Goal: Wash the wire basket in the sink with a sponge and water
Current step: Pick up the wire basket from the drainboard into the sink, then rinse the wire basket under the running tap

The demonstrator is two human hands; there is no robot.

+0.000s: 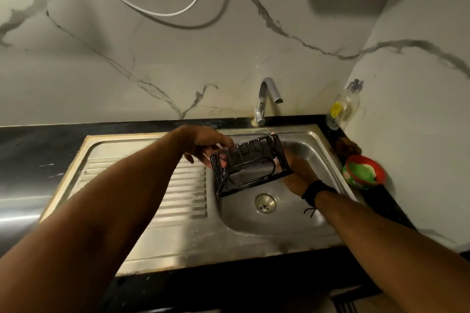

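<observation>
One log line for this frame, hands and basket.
left hand: holds wire basket | right hand: holds basket | over sink | faucet: no water seen

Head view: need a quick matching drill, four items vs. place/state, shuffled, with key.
Items:
1. wire basket
2. faucet
3. clear bottle
4. red-rimmed tub

Places/states:
A. on the counter by the sink's right rim, nearer the camera
B. held in both hands over the basin
C. in the back right corner by the wall
D. behind the basin, no water seen running

Pairs: 1-B, 2-D, 3-C, 4-A
</observation>
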